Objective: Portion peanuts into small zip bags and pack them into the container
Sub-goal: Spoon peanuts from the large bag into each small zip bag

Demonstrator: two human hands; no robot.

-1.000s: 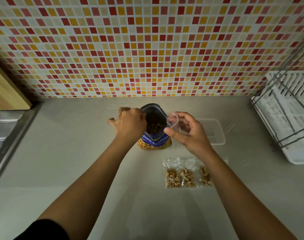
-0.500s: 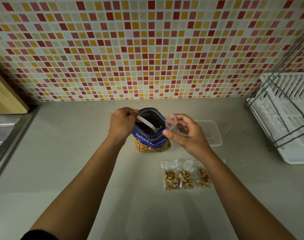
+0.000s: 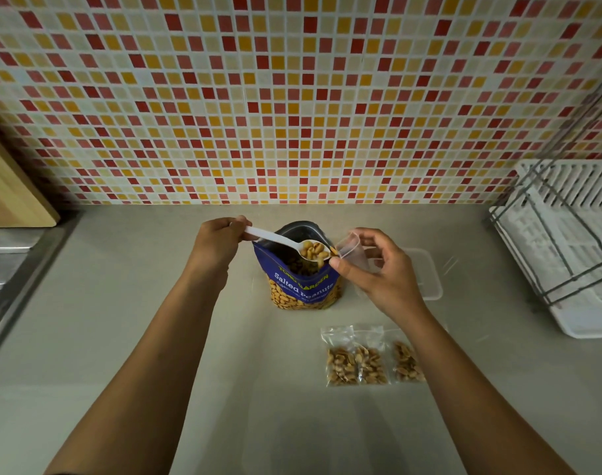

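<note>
A blue bag of salted peanuts (image 3: 301,282) stands open on the grey counter. My left hand (image 3: 217,245) grips the handle of a white plastic spoon (image 3: 275,238), whose bowl is full of peanuts and hovers over the bag's mouth. My right hand (image 3: 378,269) pinches a small clear zip bag (image 3: 352,250), its mouth held open right at the spoon's tip. Three filled zip bags (image 3: 371,363) lie side by side in front of the big bag; my right forearm covers part of the rightmost one. A clear plastic container (image 3: 426,275) sits behind my right hand.
A white dish rack with a wire frame (image 3: 566,241) fills the right side. A wooden board (image 3: 11,193) leans at the far left above a steel sink edge (image 3: 4,255). The mosaic tile wall closes off the back.
My left hand has come up out of the peanut bag with the spoon, now loaded with peanuts, and carried it right to the mouth of the small zip bag.
</note>
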